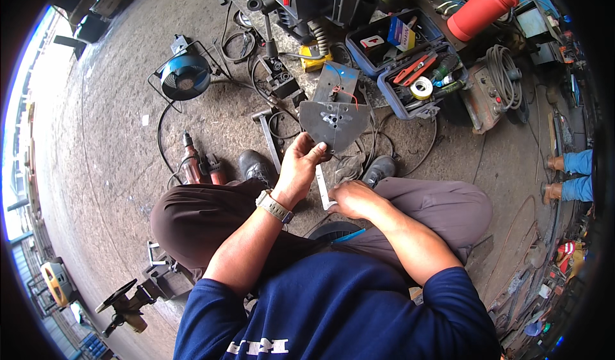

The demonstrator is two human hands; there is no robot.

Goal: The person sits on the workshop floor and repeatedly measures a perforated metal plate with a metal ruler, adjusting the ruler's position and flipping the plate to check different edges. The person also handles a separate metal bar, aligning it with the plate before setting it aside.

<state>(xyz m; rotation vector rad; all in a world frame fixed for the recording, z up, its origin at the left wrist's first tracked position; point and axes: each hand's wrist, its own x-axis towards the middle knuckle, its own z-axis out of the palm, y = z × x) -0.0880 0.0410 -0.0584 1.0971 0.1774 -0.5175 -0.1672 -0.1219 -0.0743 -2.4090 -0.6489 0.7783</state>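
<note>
Our left hand (298, 171) gripped a dark plate (343, 129), our right hand (357, 200) a pale strip (321, 184); a blue toolbox (389, 97) lay open beyond both.

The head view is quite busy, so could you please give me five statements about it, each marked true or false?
1. The bare left hand holds a dark grey, rounded metal plate. True.
2. The bare right hand is empty. False: the right hand holds a slim, pale, straight strip.
3. A grey-strapped wristwatch sits on the right arm. False: the wristwatch is on the left arm.
4. A red cylindrical container is to the right of the open blue plastic toolbox. True.
5. A red-bodied power drill lies left of both dark boots. True.
</note>
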